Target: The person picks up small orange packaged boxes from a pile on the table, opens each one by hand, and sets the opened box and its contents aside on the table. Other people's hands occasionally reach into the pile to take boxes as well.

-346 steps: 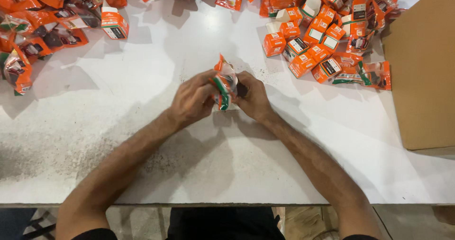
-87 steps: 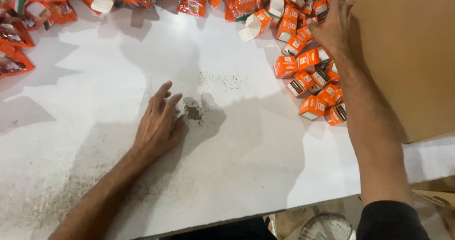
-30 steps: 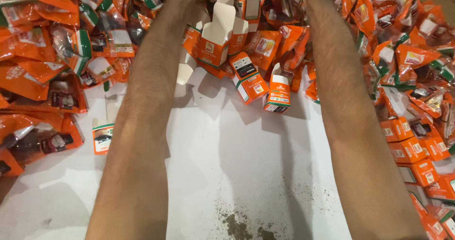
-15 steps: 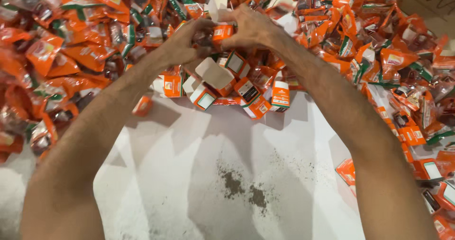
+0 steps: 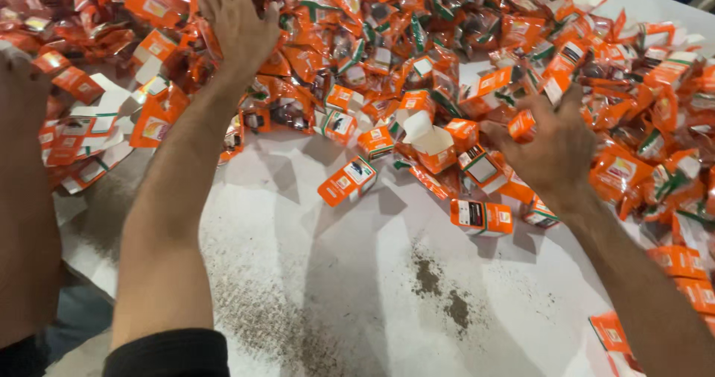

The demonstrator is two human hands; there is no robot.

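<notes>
My left hand (image 5: 240,21) reaches far over the heap of orange foil pouches (image 5: 350,20), fingers spread and palm down, with nothing in it. My right hand (image 5: 550,148) hovers at the near edge of the heap, its fingers curled like a claw. A small orange carton (image 5: 521,125) is pinched between its thumb and forefinger. Just left of that hand lies an open carton with a white flap (image 5: 426,136). Two closed orange cartons (image 5: 347,180) (image 5: 481,217) lie loose on the white table (image 5: 313,273).
Orange pouches and small cartons cover the whole far half of the table. Dark powder (image 5: 441,291) is spilled on the near part. Another person's arm (image 5: 22,198) stands at the left edge. More cartons (image 5: 681,280) lie at the right.
Half a second ago both hands were together over the heap; now they have parted, the left far to the upper left, the right down to the right with a small carton.
</notes>
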